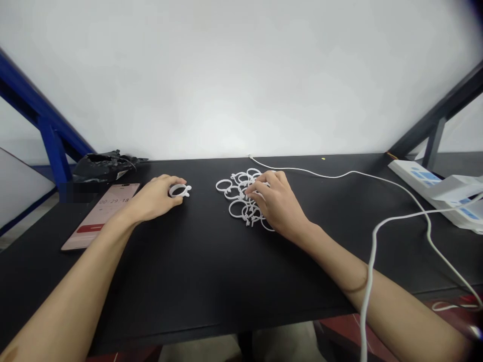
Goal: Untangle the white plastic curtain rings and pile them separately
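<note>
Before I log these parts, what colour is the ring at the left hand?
The ring at the left hand is white, clearest in the head view.

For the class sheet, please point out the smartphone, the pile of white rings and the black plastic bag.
Smartphone (98, 213): head view, on its screen.
Pile of white rings (248, 219): head view, on tabs at its near edge.
Black plastic bag (97, 168): head view, on its crumpled side.
</note>
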The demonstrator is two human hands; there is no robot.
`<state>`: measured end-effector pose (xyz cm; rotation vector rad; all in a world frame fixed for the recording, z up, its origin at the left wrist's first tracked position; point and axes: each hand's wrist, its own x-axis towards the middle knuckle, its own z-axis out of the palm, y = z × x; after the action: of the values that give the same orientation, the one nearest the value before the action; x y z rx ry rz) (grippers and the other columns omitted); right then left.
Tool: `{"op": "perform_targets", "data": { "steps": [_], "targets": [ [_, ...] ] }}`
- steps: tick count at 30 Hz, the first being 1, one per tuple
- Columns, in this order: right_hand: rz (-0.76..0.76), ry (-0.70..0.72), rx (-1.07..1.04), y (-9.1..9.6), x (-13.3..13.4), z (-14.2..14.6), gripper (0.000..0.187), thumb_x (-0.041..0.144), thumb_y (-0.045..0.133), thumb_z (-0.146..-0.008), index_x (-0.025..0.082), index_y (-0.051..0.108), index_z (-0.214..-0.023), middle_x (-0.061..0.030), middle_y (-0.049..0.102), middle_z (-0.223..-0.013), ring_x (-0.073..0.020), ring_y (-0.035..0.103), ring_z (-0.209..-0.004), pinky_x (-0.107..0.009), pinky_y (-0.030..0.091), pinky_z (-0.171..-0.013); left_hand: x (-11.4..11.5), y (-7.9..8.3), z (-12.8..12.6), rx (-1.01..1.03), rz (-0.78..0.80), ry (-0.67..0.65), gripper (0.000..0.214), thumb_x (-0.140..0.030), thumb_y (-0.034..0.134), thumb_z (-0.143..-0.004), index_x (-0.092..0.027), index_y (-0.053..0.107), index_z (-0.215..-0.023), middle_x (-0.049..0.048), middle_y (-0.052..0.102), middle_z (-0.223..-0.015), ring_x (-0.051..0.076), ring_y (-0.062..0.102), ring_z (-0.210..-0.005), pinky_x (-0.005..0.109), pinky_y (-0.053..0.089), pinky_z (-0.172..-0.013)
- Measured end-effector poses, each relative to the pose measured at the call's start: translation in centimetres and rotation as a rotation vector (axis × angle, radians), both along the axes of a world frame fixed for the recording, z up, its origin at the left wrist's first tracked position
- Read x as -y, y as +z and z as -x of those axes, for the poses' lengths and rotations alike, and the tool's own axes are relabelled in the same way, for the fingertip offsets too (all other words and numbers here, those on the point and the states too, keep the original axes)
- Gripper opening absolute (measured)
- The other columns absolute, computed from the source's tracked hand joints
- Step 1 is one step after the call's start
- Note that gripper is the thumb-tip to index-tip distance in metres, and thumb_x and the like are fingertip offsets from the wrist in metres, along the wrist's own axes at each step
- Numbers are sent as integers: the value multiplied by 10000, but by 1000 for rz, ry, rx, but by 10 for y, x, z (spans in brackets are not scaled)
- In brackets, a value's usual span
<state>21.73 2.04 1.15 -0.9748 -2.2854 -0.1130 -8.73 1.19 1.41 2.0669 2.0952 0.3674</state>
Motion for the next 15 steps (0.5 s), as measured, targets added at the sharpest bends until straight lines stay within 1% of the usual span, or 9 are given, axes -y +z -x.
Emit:
{"op": "perform_targets", "data": {
  "steps": [4, 7, 9, 11, 12, 13, 14, 15],
  "targets": [
    [20, 12, -30, 1, 1, 0, 192, 195, 507, -965, 201, 697, -936, -111, 604, -993, -248, 460, -925, -403, 464, -824, 1, 0, 1, 35, 17, 20, 613, -384, 537, -737, -190, 577, -1317, 99, 625, -1297, 293, 625, -1082, 410, 492, -946],
    [33, 12, -52, 1, 2, 1, 188, 206, 509, -967, 214, 694, -937, -103, 602, -988, -246, 466, -924, -395, 458, -812, -1, -2, 2, 35, 37, 24, 674, -384, 550, -745, -170, 514, -1383, 114, 620, -1304, 306, 599, -1133, 420, 476, -968],
    [48, 8, -64, 2, 4, 3, 178, 212, 520, -966, 222, 692, -924, -93, 601, -970, -242, 469, -915, -382, 454, -800, 1, 0, -3, -21, 22, 43, 714, -413, 561, -760, -147, 475, -1417, 144, 588, -1340, 352, 536, -1217, 466, 442, -1006],
    [73, 19, -82, 3, 6, 5, 161, 203, 537, -958, 222, 691, -913, -86, 597, -947, -236, 477, -907, -371, 453, -792, 6, 5, -15, -89, -69, 60, 738, -468, 554, -793, -135, 443, -1442, 170, 522, -1407, 401, 443, -1296, 537, 384, -1047],
    [91, 37, -93, 4, 7, 5, 152, 195, 547, -952, 222, 691, -913, -82, 594, -936, -232, 483, -903, -365, 455, -790, 10, 8, -23, -100, -140, 47, 736, -491, 537, -817, -142, 425, -1456, 171, 492, -1434, 407, 409, -1319, 563, 357, -1063],
    [113, 63, -102, 5, 8, 6, 146, 184, 553, -948, 222, 690, -916, -77, 592, -927, -226, 491, -899, -360, 459, -789, 15, 11, -32, -70, -216, -12, 724, -498, 520, -844, -156, 400, -1471, 153, 476, -1449, 384, 400, -1328, 552, 341, -1084],
    [139, 95, -113, 6, 9, 6, 147, 174, 553, -945, 223, 689, -919, -72, 590, -922, -218, 501, -895, -355, 464, -789, 20, 14, -41, -20, -276, -87, 711, -497, 526, -853, -185, 388, -1477, 124, 479, -1450, 352, 411, -1321, 528, 340, -1099],
    [166, 133, -121, 7, 10, 6, 154, 165, 547, -944, 225, 687, -921, -66, 591, -919, -209, 513, -891, -349, 468, -792, 25, 17, -50, 33, -294, -185, 694, -492, 528, -868, -227, 368, -1489, 90, 478, -1457, 318, 412, -1327, 499, 343, -1112]
  ]
}}
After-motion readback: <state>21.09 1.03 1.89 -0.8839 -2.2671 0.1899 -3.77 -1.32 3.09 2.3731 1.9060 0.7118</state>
